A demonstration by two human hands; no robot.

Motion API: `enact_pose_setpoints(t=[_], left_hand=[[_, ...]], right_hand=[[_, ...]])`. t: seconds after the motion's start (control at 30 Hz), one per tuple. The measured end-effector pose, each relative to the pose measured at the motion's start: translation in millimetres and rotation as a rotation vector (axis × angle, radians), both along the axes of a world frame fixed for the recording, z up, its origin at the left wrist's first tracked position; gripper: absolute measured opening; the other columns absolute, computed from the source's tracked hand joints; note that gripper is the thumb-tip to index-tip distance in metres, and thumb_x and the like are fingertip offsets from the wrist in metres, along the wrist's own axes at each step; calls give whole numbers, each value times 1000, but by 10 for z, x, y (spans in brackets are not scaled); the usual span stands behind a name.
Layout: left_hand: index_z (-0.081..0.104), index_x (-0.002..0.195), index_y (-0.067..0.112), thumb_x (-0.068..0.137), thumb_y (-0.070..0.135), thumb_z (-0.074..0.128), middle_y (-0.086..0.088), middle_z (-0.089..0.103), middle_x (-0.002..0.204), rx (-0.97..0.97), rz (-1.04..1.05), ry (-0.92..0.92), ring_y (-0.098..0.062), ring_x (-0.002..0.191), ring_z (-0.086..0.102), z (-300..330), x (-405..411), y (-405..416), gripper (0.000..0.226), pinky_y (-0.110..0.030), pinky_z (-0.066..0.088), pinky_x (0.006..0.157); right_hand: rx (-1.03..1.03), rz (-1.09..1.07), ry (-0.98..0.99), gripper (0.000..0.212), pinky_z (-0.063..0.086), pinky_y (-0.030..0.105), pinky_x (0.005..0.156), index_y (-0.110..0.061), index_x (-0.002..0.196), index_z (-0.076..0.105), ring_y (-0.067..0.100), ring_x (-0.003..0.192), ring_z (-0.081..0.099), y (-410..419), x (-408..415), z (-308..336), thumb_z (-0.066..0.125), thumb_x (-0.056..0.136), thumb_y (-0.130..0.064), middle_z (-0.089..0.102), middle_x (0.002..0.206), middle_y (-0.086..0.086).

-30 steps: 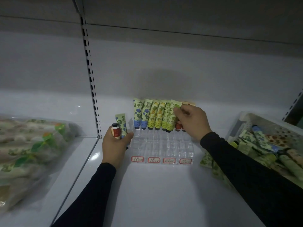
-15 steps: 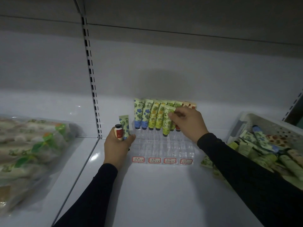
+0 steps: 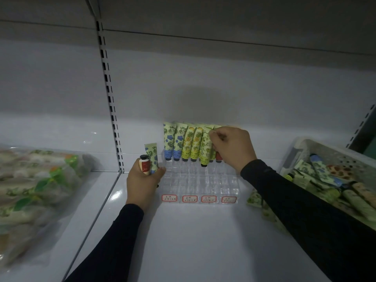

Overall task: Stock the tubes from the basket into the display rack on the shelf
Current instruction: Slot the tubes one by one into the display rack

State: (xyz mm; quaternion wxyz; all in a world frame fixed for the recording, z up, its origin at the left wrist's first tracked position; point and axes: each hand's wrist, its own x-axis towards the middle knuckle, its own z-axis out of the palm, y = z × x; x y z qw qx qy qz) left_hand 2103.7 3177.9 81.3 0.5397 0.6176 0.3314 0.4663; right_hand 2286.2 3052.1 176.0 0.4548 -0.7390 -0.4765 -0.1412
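Clear plastic rack [image 3: 200, 181] on a white shelf [image 3: 193, 241] carries a back row of floral tubes [image 3: 183, 142], each upright with its long axis near vertical, dark cap down and crimped end up. A person's right hand [image 3: 232, 148] pinches the crimped top of a green tube [image 3: 206, 148], which stands cap-down with a slight tilt, just in front of the back row and right of the two yellow ones. The left hand [image 3: 143, 180], at the rack's left edge, grips two more tubes: a blue-flowered tube [image 3: 152, 157] with crimped end up, and a red tube [image 3: 144, 163] with its black cap up. Four red-bordered labels [image 3: 199, 198] line the rack's front edge. To the right, a white basket [image 3: 301, 147] holds a loose heap of tubes lying at mixed angles, and further tubes [image 3: 254, 198] lie flat on the shelf between basket and rack, partly hidden by the right sleeve [image 3: 305, 210]. A clear bag [image 3: 38, 192] of packaged goods fills the next bay to the left, beyond a slotted upright [image 3: 110, 102].
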Motion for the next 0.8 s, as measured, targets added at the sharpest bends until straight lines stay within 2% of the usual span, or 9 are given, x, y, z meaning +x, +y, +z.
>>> enact_pose_setpoints(t=[0.27, 0.4, 0.57, 0.67, 0.8], left_hand=[[61, 92, 18, 84, 10, 77, -5, 70, 86, -9, -2, -3, -21, 76, 66, -11, 4, 11, 20, -30, 57, 62], [60, 89, 18, 84, 8, 76, -4, 68, 82, -1, 0, -8, -19, 73, 63, -6, 4, 1, 20, -28, 55, 61], [58, 86, 20, 84, 9, 76, -4, 67, 81, 17, 4, 1, -19, 72, 62, 1, 2, -4, 21, -26, 52, 59], [58, 88, 20, 84, 9, 76, -5, 67, 82, 8, 2, 0, -20, 73, 63, -5, 4, 2, 21, -28, 53, 60], [58, 87, 20, 84, 10, 76, -4, 67, 82, 8, 1, 3, -20, 73, 63, 3, 8, -5, 21, -28, 53, 61]], right_hand=[[-30, -12, -33, 39, 55, 46, 72, -4, 64, 64, 29, 59, 61, 2, 2, -62, 56, 95, -27, 62, 59, 12], [-54, -13, -29, 37, 55, 44, 67, -2, 66, 66, 29, 60, 62, 6, -18, -8, 57, 93, -25, 64, 61, 12], [-67, -34, -45, 41, 54, 42, 69, -2, 61, 64, 27, 60, 61, 22, -12, 31, 59, 92, -28, 63, 58, 11], [-66, -37, -58, 46, 54, 40, 69, 0, 60, 63, 29, 59, 63, 41, 3, 34, 59, 93, -32, 62, 58, 14], [-52, -53, -50, 45, 54, 45, 68, 5, 60, 59, 36, 60, 63, 67, 13, 34, 58, 92, -28, 60, 59, 21]])
